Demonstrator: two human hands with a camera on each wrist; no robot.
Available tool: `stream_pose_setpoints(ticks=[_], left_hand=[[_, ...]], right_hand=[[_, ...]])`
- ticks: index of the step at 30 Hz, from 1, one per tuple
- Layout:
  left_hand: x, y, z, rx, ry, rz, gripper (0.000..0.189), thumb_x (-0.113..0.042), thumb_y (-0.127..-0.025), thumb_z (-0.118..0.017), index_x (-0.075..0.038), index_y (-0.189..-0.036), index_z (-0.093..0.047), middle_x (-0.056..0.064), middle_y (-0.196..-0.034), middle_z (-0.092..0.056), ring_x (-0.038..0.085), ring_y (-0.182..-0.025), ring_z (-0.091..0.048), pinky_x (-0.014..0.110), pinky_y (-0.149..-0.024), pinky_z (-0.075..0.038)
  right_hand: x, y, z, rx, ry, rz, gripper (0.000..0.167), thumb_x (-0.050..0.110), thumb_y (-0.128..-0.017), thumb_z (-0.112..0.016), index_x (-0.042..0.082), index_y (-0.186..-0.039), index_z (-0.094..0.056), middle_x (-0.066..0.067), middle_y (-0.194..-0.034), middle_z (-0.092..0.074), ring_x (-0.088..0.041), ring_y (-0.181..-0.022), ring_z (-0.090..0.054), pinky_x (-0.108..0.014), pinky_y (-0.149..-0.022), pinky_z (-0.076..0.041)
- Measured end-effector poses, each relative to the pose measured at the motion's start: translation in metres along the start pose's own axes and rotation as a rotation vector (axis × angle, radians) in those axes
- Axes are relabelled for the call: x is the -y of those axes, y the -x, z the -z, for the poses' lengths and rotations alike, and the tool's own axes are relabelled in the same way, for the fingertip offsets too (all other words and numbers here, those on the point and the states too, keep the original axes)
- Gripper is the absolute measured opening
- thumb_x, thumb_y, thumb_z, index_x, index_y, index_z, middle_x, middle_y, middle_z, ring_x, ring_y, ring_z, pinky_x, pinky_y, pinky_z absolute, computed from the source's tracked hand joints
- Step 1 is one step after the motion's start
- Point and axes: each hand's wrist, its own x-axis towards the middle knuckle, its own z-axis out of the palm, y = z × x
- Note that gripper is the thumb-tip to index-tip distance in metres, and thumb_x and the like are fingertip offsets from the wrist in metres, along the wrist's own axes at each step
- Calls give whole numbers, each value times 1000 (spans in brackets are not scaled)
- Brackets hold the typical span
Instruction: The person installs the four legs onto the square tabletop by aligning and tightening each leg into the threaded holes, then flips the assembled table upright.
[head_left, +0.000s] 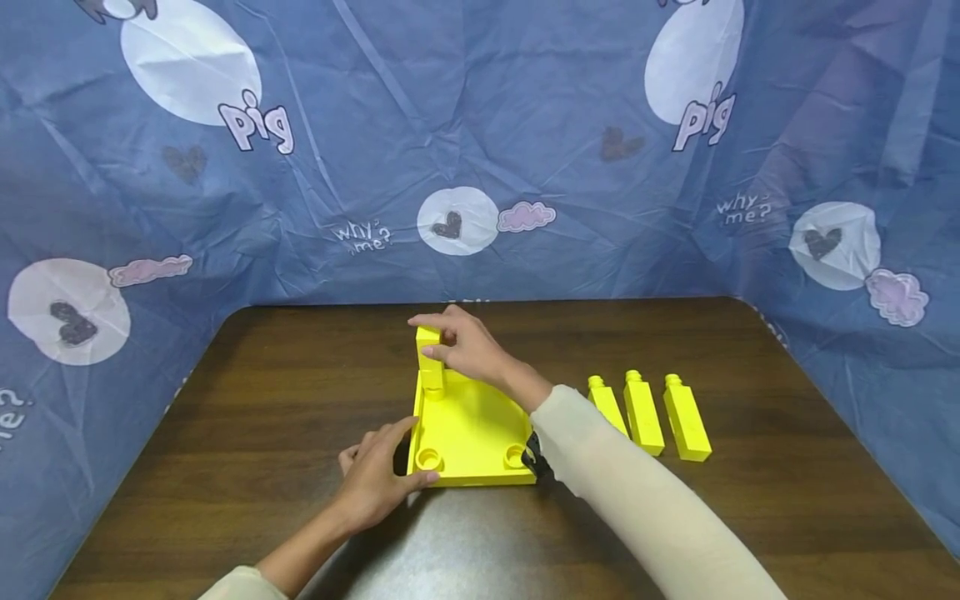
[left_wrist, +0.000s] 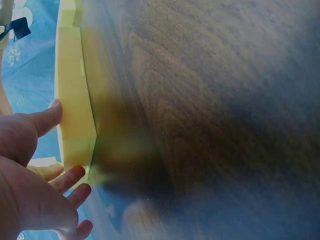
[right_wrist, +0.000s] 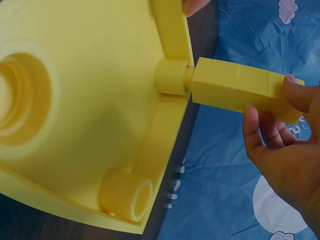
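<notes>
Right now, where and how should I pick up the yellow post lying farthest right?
Probably around its middle, from above: the post lies on its side on the table, long flat faces exposed; its narrow neck offers less to hold.

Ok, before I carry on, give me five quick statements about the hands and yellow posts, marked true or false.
1. The right hand holds a yellow post at the far-left socket of the yellow tray. True.
2. The left hand holds another post. False: the left hand touches the tray's near-left corner.
3. Three more posts lie on the table, right of the tray. True.
4. Their knobbed ends face the table's near edge. False: they face the far edge.
5. A post stands in the near-left socket. False: that socket is empty.
</notes>
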Motion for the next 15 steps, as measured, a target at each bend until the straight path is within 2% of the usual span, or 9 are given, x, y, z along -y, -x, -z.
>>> stream_pose_setpoints(ticks=[4,7,10,15], left_hand=[[1,0,-1,0,-5,0,75,-32,-77,-84,-10,-140,-50,11,-130,-58,33,-118,-47,61,-93,-16],[1,0,-1,-3,-7,1,75,-32,-76,-84,-10,-140,-50,11,-130,-59,33,-118,-47,62,-93,-16],[1,0,-1,-6,-6,2,75,-31,-76,-84,-10,-140,-51,10,-129,-59,33,-118,-47,62,-93,-16],[1,-1,-1,-7,-8,2,75,-31,-76,-84,-10,-139,-51,10,-129,-59,32,-117,-48,61,-93,-16]], right_hand=[[4,-1,6,90,11,-34,45,7,-94,-64,16,-138,-57,-6,-95,-48,-17,-78,-47,-23,-67,-40],[6,-3,10,123,21,-61,48,1,-94,-62,15,-139,-56,-7,-97,-49,-18,-79,-48,-23,-67,-42],[7,-6,10,96,40,-71,47,0,-90,-67,14,-134,-60,-7,-97,-53,-18,-82,-52,-22,-70,-45],[5,-8,7,27,56,-53,34,7,-83,-77,11,-116,-68,-5,-98,-59,-18,-87,-55,-24,-78,-47]])
